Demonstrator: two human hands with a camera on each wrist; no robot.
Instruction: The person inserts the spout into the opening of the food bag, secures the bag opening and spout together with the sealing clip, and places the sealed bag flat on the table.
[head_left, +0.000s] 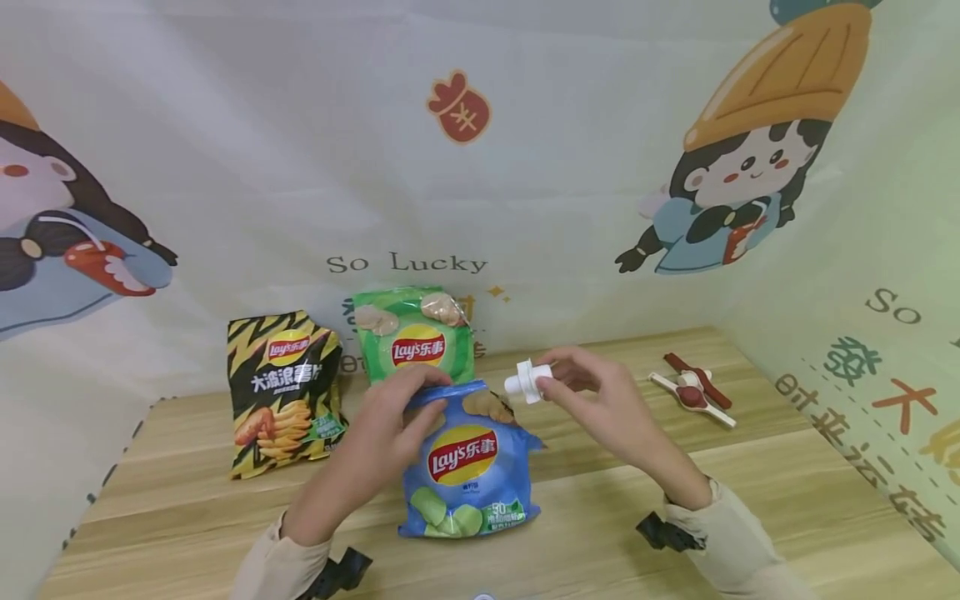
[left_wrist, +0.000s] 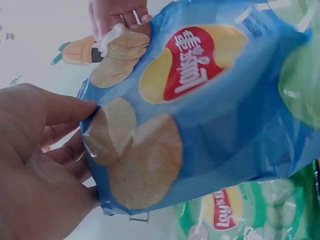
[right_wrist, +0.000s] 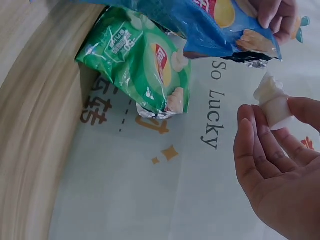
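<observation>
A blue Lay's chip bag (head_left: 480,475) stands upright near the table's middle. My left hand (head_left: 393,417) pinches its top edge at the left corner, thumb in front and fingers behind, as the left wrist view shows. Between the thumb and fingers of my right hand (head_left: 611,404) is a small white plastic piece (head_left: 528,382), with a flange and a narrower end that points left toward the bag. The right wrist view has this white piece (right_wrist: 276,107) just apart from the blue bag's top edge (right_wrist: 250,54), which looks cut there with silver lining showing.
Behind stands a green Lay's bag (head_left: 416,337), partly covered by the left hand and blue bag. A black and yellow Lay's bag (head_left: 285,396) stands at the left. On the right lie a dark red strip (head_left: 705,385) and a white strip (head_left: 693,402) with round middles. A printed cloth (head_left: 570,208) hangs behind.
</observation>
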